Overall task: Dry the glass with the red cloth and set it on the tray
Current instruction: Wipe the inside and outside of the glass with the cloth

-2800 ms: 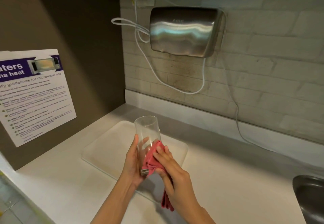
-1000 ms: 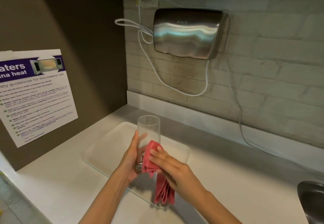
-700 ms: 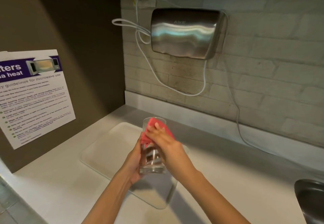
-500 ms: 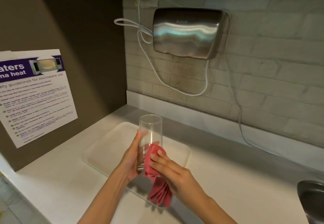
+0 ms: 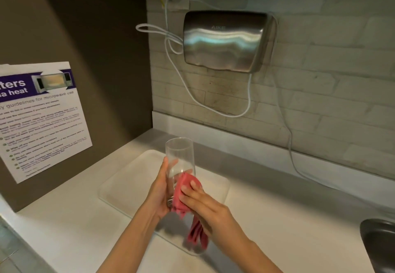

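Note:
A tall clear glass [image 5: 180, 155] is held upright above the white tray [image 5: 128, 180], which lies flat on the counter. My left hand [image 5: 159, 191] grips the glass around its lower half from the left. My right hand [image 5: 205, 204] presses the red cloth [image 5: 183, 193] against the glass's lower right side. The loose end of the cloth hangs down under my right palm. The base of the glass is hidden behind the cloth and fingers.
A steel hand dryer [image 5: 228, 41] hangs on the tiled wall with a white cable [image 5: 192, 97] looping below it. A microwave notice [image 5: 40, 118] is on the brown left wall. A sink edge [image 5: 378, 245] shows at the right. The white counter [image 5: 288, 219] runs around the tray.
My right hand with the cloth went up to the glass's rim, came back down to its lower part, and now rubs the lower side. The glass has stayed upright over the tray.

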`<state>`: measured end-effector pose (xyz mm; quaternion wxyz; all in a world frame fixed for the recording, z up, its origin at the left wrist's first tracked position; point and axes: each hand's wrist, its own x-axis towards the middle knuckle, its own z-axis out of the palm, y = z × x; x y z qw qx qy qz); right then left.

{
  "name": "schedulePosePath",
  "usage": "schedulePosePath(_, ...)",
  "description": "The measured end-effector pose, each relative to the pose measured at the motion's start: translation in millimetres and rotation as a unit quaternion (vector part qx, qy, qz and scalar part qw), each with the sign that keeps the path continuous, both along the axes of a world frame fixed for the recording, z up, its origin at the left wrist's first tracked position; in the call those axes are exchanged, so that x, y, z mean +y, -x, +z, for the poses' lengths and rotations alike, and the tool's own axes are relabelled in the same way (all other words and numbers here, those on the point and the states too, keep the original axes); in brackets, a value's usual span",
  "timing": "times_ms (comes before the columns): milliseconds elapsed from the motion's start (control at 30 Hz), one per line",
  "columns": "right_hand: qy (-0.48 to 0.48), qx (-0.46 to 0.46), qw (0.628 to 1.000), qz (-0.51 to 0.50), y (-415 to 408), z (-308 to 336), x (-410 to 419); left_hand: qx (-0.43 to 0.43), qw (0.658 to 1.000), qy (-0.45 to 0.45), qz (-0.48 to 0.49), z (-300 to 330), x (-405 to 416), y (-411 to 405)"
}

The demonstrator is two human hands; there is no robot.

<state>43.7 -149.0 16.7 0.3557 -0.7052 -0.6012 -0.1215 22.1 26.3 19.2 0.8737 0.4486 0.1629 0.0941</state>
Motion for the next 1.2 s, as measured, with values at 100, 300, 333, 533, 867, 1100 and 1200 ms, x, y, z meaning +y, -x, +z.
schedulePosePath(100, -0.050, 0.097, 0.994, -0.020, 2.7, -0.8, -7.8, -0.002, 0.999, 0.034, 0.006, -2.7, -3.2, 2.0)
schedulePosePath(300, -0.081, 0.152, 0.979, -0.112, -15.5, 49.2, 26.9, -0.016, 0.997, 0.035, -0.060, -9.7, -22.4, -1.6)
schedulePosePath(333, -0.066, 0.118, 0.985, -0.112, -15.6, 51.5, 31.4, -0.012, 0.998, 0.036, -0.052, -9.1, -22.8, -2.7)
schedulePosePath(533, 0.004, 0.051, 0.999, -0.009, 2.1, 14.7, 13.4, 0.004, 0.999, 0.035, -0.017, -6.1, -1.4, -3.1)
schedulePosePath(867, -0.109, 0.238, 0.962, -0.082, -4.7, 33.8, 17.5, -0.043, 0.994, 0.037, -0.092, -2.5, -10.2, -4.5)
schedulePosePath(1100, -0.085, 0.238, 0.964, -0.087, 6.7, 25.9, 19.2, -0.056, 0.994, 0.093, -0.031, 7.2, -8.9, -4.8)
schedulePosePath(1200, -0.036, 0.253, 0.965, -0.064, 13.0, 27.5, 16.7, -0.042, 0.995, 0.085, 0.023, 11.2, -8.9, -4.7)
